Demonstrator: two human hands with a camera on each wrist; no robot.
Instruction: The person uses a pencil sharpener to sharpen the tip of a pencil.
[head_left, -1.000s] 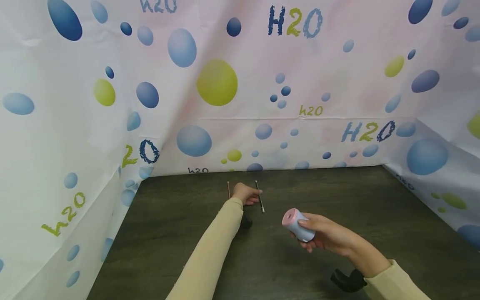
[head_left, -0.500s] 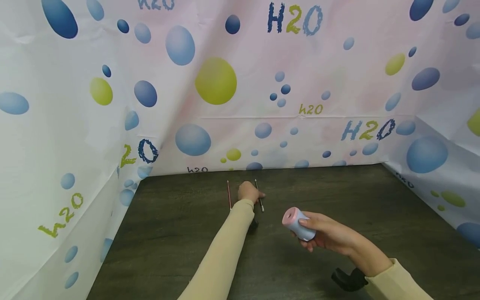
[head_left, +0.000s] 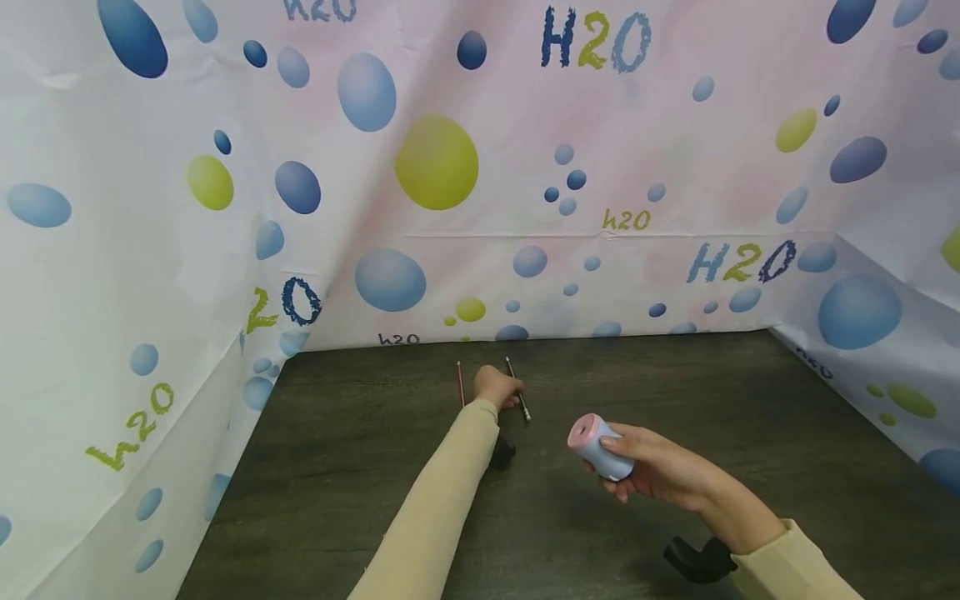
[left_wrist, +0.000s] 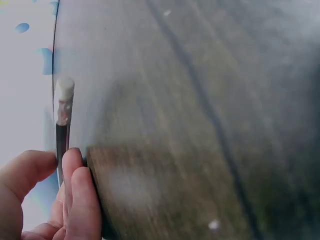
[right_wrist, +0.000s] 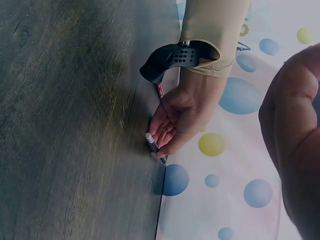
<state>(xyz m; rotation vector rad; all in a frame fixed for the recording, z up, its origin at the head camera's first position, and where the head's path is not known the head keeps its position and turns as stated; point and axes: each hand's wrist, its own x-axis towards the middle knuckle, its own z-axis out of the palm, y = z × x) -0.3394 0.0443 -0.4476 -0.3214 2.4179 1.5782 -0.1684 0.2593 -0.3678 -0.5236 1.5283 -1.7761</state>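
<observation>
Near the back of the table, my left hand pinches a dark pencil between thumb and fingers. That pencil's white eraser end points up in the left wrist view. A reddish pencil lies just left of this hand, its near end hidden behind the hand and sleeve. My right hand grips a light blue and pink pencil sharpener above the table, pink end tilted up and to the left. In the right wrist view, part of the right hand shows at the edge and the sharpener is out of sight.
The dark wooden tabletop reaches back to a white wall sheet printed with bubbles. Similar sheets close in the left and right sides. Black wrist mounts sit beneath both wrists.
My left hand has shifted a little about the dark pencil and now pinches it; the pencil has turned slightly. The right hand keeps its hold on the sharpener, nearly still.
</observation>
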